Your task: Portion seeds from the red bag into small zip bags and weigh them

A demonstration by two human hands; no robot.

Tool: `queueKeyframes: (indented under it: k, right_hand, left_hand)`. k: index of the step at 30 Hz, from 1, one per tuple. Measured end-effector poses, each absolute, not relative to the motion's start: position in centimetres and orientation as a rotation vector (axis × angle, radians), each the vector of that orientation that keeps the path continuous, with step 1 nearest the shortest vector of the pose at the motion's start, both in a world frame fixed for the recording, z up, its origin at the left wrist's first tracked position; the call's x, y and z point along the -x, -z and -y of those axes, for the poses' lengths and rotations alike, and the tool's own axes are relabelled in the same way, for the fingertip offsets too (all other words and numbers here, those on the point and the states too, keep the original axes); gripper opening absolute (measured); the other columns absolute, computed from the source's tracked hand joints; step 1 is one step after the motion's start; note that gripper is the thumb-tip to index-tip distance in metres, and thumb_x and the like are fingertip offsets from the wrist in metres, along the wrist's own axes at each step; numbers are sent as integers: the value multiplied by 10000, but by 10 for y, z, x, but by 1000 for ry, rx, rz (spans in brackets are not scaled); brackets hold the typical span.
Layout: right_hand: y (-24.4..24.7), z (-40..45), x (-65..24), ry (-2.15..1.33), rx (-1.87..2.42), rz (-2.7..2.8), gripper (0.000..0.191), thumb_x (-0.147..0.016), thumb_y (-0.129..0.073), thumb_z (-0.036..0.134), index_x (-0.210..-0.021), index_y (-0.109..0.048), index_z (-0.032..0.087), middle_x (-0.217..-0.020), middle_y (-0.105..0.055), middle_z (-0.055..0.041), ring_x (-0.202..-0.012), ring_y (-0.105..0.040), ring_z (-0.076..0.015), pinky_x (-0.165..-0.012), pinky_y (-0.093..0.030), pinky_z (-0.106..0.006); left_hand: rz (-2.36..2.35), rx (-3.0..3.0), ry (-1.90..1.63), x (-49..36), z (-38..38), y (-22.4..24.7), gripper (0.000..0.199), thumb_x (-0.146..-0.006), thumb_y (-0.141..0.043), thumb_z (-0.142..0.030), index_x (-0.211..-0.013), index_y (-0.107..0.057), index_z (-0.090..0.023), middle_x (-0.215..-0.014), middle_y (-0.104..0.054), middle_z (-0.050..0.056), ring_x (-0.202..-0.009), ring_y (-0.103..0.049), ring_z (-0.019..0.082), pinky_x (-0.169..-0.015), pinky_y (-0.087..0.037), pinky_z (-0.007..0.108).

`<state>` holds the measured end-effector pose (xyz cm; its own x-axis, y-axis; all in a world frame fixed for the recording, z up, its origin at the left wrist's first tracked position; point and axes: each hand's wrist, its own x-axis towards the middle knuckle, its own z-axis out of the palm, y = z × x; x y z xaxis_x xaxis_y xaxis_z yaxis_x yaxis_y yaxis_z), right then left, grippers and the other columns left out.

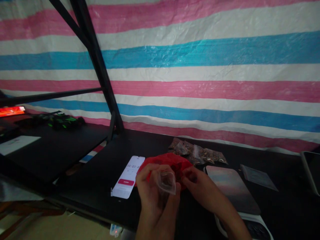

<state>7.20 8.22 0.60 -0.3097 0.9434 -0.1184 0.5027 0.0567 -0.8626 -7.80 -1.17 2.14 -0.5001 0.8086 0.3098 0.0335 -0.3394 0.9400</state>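
Striped tarp (187, 73) in pink, white and blue covers the back wall; black metal frame (97, 63) stands in front of it, left of centre. Dim light.

Black desk (87, 180) carries the work. Left hand (151, 196) is up front, fingers curled around a small clear bag (166, 182), pinching its sides, mouth gaping upward. Contents hard to make out. Bag is held above the desk, in front of the red plastic bag (162, 160).

Right hand (200, 185) is at the right side of the red bag, fingertips bunched together at its mouth. Can't tell whether they're pinching anything. Dark bits visible inside the red bag.

Around that: filled clear pouches (197, 153), brownish contents, heaped behind the red bag. Phone (128, 176) just left of it, timer starting 00:03, red button below. Scale (232, 188) on the right, grey platform, white body; right forearm crosses its near end. Flat clear packet (258, 176) lies beyond it, and a dark-faced device (311, 171) is cut off at the far right.

Second desk (75, 146) at left: black-and-green toy car (63, 120), white sheet (18, 144).
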Motion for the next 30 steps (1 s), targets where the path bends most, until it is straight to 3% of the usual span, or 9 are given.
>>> queueKeyframes:
  k: [5,10,15,21,25,30]
  right_hand:
    - [-10,-76,-84,-1202,1459,1887,129,-904,-613,260,-942,-727,213,-922,-801,-48,-858,-729,-232,-777,-512,-327]
    - [-26,-72,-95,-1221,1417,1901,160,-919,-567,273,-964,-712,225,-915,-781,-39,-858,-722,-234,-762,-507,-333]
    - [-45,-69,-91,-1041,1374,1828,192,-938,-567,326,-1034,-713,248,-905,-764,-23,-792,-686,-218,-719,-498,-328]
    - [-51,-60,-71,-900,1257,1927,315,-893,-618,180,-1166,-727,294,-1167,-761,-31,-1015,-713,-231,-899,-535,-355]
    - [-52,-57,-64,-816,1230,2080,455,-865,-595,47,-1181,-750,335,-1328,-706,-14,-1079,-727,-224,-992,-535,-373]
    - [-55,-57,-60,-671,1292,2183,484,-917,-603,72,-1278,-746,361,-1361,-694,-39,-1039,-755,-256,-958,-572,-409]
  left_hand:
    - [-1257,-1216,-1761,82,-17,11,539,-971,-712,-329,-1401,-388,-298,-1201,-716,75,-1119,-733,248,-1015,-575,445]
    - [-1318,-1323,-1723,79,-28,23,400,-994,-637,-244,-1367,-497,-276,-1237,-696,82,-1156,-727,226,-1014,-581,394]
    - [-1244,-1349,-1567,75,-30,35,689,-927,-595,-75,-1542,-388,-307,-1336,-692,93,-1222,-732,236,-1056,-576,399]
    - [-1129,-1259,-1531,71,-30,43,744,-970,-650,-214,-1611,-295,-341,-1574,-562,117,-1478,-563,293,-1250,-428,495]
    - [-1136,-1222,-1579,67,-29,40,780,-952,-678,-218,-1616,-286,-336,-1572,-557,141,-1487,-551,312,-1239,-442,511]
    - [-1120,-1072,-1617,63,-27,33,813,-913,-732,-230,-1597,-309,-349,-1558,-572,121,-1428,-611,308,-1184,-504,495]
